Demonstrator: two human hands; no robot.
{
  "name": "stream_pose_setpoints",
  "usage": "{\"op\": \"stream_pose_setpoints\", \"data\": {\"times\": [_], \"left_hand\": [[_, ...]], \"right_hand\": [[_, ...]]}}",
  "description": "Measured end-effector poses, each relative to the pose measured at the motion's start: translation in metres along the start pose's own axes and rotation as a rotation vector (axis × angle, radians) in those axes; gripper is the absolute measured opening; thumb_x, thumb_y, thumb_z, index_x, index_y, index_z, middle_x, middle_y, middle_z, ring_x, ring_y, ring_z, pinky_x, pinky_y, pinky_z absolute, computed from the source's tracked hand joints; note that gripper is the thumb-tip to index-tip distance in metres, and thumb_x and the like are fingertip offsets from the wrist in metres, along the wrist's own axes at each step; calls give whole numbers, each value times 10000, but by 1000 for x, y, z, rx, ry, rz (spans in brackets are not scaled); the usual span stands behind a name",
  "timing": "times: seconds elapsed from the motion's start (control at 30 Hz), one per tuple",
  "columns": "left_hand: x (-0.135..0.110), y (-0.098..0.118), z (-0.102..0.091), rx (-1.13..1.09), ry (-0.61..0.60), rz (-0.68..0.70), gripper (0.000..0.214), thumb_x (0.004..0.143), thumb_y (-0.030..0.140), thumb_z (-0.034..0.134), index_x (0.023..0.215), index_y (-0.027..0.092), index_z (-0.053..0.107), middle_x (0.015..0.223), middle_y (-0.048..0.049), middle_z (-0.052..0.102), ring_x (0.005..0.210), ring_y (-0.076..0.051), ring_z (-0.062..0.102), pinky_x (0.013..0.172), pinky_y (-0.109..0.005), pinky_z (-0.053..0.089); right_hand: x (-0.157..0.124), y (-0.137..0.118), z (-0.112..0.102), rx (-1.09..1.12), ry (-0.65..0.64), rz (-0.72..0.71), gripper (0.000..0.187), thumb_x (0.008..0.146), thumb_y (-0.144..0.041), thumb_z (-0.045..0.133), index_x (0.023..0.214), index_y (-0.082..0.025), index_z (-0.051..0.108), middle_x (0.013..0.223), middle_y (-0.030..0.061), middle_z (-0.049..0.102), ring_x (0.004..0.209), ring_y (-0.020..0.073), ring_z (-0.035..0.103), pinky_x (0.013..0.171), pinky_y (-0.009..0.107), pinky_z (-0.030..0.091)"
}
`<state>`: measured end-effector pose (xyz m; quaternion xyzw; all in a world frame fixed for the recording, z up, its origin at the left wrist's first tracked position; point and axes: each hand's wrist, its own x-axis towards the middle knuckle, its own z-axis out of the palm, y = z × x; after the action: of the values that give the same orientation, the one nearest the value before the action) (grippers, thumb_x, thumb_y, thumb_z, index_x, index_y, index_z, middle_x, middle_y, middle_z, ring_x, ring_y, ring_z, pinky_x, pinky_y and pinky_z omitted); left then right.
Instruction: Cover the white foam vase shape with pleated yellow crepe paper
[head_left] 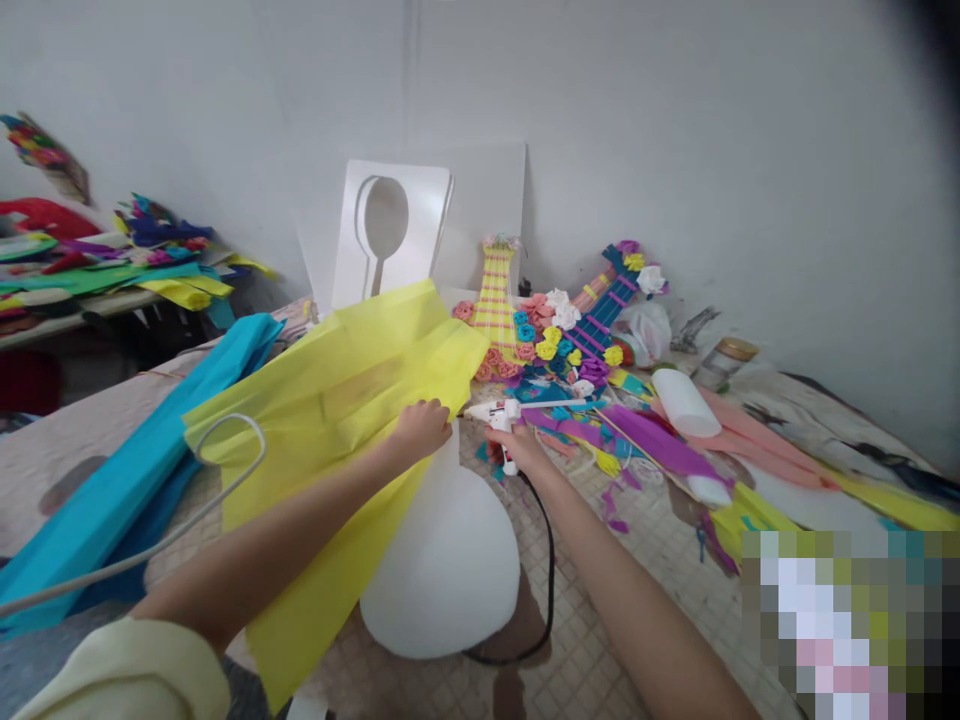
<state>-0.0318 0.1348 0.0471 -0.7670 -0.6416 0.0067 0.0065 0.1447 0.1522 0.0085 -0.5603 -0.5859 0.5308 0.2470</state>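
Right hand is closed around the grip of a white glue gun. The gun's long axis runs from 3 to 9 o'clock, with the nozzle at the 9 o'clock end. Just beyond that tip, at 9 o'clock, the left hand is curled with its fingers folded down on the edge of a sheet of yellow paper, so the two hands sit near each other, the nozzle just beside the left knuckles. Whether the tip touches the paper I cannot tell.

At 6 o'clock from both hands lies a white foam shape, narrow neck toward the hands and rounded body toward the person. The yellow paper overlaps its 9 o'clock side. A black cord drops from the gun and loops round the foam's 3 o'clock edge.

Farther toward 9 o'clock lie folded blue paper and a white cable. The table has a tiled cloth. At 12 to 2 o'clock lie flower-covered guitar models, paper scraps and a white bottle. A cut-out foam board leans on the plain wall.
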Motion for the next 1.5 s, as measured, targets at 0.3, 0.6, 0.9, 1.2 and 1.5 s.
{"op": "stream_pose_setpoints", "data": {"times": [0.3,0.6,0.9,1.2,1.5], "left_hand": [[0,-1,1,13,3,16,239,842,272,432,914,126,608,933,-84,603,861,-193,572,706,-343,455],[-1,0,-1,43,9,52,273,820,300,409,875,134,618,913,-103,603,846,-231,588,665,-340,457],[-3,-1,-6,75,-3,104,282,744,336,438,834,154,634,904,-104,621,818,-250,599,646,-329,454],[-6,1,-9,80,11,132,420,840,359,297,801,131,648,861,-122,638,817,-240,611,662,-319,432],[-4,-8,-10,55,16,146,398,846,274,280,782,131,647,842,-116,658,766,-219,619,621,-300,415]], "right_hand": [[0,4,-2,-63,-18,-8,234,873,-336,479,868,-118,566,739,-6,574,575,70,536,531,217,468],[-4,5,-4,-96,-38,8,229,873,-331,480,886,-118,563,749,-5,571,578,70,534,527,215,466],[-9,5,-4,-91,-26,32,229,873,-330,481,877,-113,555,704,-19,551,524,54,505,475,190,440],[-13,12,-4,-89,-40,10,230,871,-331,485,847,-114,555,653,-35,533,479,43,476,447,177,419],[-26,8,-6,-83,-66,44,243,873,-328,484,781,-111,544,572,-61,487,415,28,428,398,158,377]]}}
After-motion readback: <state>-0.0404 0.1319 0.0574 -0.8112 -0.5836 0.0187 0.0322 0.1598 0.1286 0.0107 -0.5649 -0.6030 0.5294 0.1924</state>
